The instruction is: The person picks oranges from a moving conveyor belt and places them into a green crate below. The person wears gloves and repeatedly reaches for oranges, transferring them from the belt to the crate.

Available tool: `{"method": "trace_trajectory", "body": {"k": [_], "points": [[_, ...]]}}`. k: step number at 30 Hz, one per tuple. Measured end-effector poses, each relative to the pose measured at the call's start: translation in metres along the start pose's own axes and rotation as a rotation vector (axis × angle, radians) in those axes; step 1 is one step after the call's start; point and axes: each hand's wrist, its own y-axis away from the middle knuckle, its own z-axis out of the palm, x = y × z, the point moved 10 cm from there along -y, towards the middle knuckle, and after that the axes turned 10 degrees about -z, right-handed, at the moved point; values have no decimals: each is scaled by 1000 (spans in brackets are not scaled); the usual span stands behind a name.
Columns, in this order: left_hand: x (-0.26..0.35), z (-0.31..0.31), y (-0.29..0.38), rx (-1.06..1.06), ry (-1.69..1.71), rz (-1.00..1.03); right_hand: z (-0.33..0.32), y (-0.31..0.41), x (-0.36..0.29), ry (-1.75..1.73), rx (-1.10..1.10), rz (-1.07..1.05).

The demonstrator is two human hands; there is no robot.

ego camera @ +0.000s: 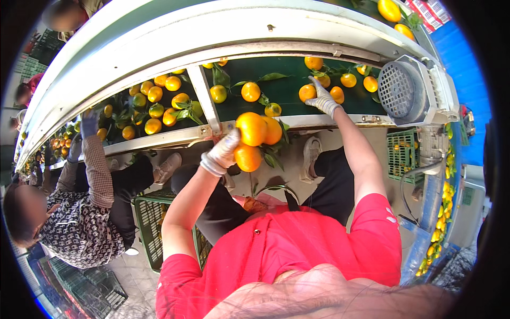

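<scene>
In a white glove, my left hand (pixel 225 150) holds a cluster of three large orange mandarins (pixel 251 129) above the near rail of the conveyor. Green leaves (pixel 274 156) hang from the cluster. My right hand (pixel 326 101), in a striped knit glove, reaches over the green belt (pixel 283 89). Its thumb and fingers lie around a mandarin (pixel 307 93). Close beside that hand are another mandarin (pixel 337 95) and several more with leaves. A single mandarin (pixel 251 92) rests on the belt between my hands.
A metal divider (pixel 203 97) crosses the belt; several greenish-orange mandarins (pixel 155 94) lie left of it. A motor with a grille (pixel 398 88) is mounted at the right. Green crates (pixel 149 231) stand on the floor at both sides. Another person (pixel 79 227) works on my left, gloved hands at the belt.
</scene>
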Motion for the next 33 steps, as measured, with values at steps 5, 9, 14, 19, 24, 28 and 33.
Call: {"method": "trace_trajectory", "body": {"k": [5, 9, 14, 19, 24, 28, 33], "points": [[162, 88, 86, 253, -514, 575, 18, 13, -36, -69, -67, -191], [323, 194, 144, 490, -1162, 1102, 9, 29, -56, 83, -161, -232], [394, 270, 67, 615, -2114, 1214, -140, 68, 24, 109, 529, 33], [468, 118, 12, 708, -2486, 854, -86, 43, -3, 321, 170, 107], [475, 145, 44, 888, -2155, 728, -29, 30, -42, 391, -49, 6], [355, 245, 87, 883, -2190, 1447, -52, 24, -35, 512, -24, 154], [172, 170, 52, 577, -1881, 631, -80, 4, -25, 557, 106, 173]]}}
